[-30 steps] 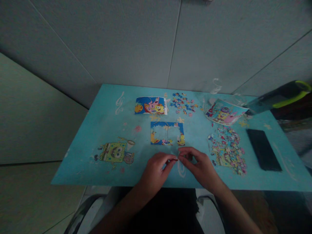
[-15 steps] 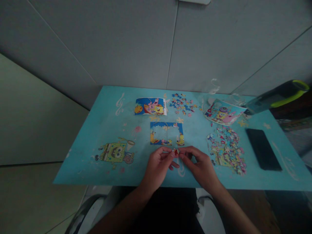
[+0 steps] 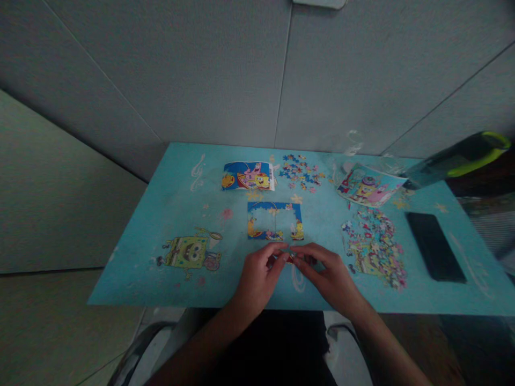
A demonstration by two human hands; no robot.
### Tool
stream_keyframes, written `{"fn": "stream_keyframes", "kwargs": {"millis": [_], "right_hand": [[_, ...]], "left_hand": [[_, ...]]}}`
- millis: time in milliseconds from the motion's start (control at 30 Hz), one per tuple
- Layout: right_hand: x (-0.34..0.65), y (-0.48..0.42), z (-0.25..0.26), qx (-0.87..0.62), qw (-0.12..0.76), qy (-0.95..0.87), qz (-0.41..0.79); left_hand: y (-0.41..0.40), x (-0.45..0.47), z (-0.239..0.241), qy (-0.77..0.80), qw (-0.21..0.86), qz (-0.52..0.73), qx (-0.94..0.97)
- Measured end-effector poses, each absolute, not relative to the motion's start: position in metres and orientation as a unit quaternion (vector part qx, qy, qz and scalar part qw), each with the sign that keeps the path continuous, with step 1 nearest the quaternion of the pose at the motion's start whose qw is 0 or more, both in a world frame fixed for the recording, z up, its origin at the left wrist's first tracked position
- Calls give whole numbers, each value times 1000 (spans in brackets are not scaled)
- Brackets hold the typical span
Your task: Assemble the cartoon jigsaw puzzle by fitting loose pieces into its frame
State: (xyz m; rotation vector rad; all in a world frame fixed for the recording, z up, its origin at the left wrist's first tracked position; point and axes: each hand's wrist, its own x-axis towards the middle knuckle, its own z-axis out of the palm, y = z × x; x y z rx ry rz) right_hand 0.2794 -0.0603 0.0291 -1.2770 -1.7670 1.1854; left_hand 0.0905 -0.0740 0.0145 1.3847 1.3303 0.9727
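So the room's pretty dim, no harsh highlights anywhere, just flat, murky light. Straight ahead is a plain grey wall [image 3: 209,80] with thin seams, one running nearly straight down the middle and others slanting off either side. Some whitish thing with rounded corners [image 3: 321,2] pokes in at the top edge, can't tell what. Left side has a pale greenish panel [image 3: 60,182] with a dark horizontal gap across it. The table [image 3: 140,252] is turquoise with cartoon prints and its far edge sits by the wall. Below there's a chair [image 3: 131,351] with dark curved edging, plus a bit of light floor [image 3: 151,313]. Bottom right goes brownish and too dark to read.
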Motion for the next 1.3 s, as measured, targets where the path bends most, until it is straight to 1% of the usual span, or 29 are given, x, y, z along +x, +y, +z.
{"fn": "stream_keyframes", "kwargs": {"millis": [133, 267, 333, 500, 667, 800, 1000, 1200, 1300], "right_hand": [[280, -55, 24, -472, 304, -683, 468], [286, -38, 17, -500, 314, -687, 425], [287, -27, 15, -502, 305, -704, 399], [282, -8, 15, -464, 266, -772, 343], [280, -3, 12, -461, 207, -821, 267], [282, -3, 12, -463, 181, -834, 240], [286, -1, 12, -460, 166, -841, 230], [282, -2, 11, -477, 146, -845, 191], [284, -4, 10, -485, 162, -842, 176]], "left_hand": [[-70, 84, 8, 554, 388, 389, 625], [-64, 73, 4, 572, 260, 370, 684], [-61, 70, 1, 569, 211, 347, 715], [-59, 73, -8, 539, 147, 282, 780], [-58, 75, -9, 523, 118, 248, 807], [-57, 73, -8, 520, 108, 234, 814], [-58, 73, -7, 519, 109, 220, 818], [-58, 72, -5, 519, 114, 210, 821], [-57, 73, -4, 520, 117, 204, 821]]}}
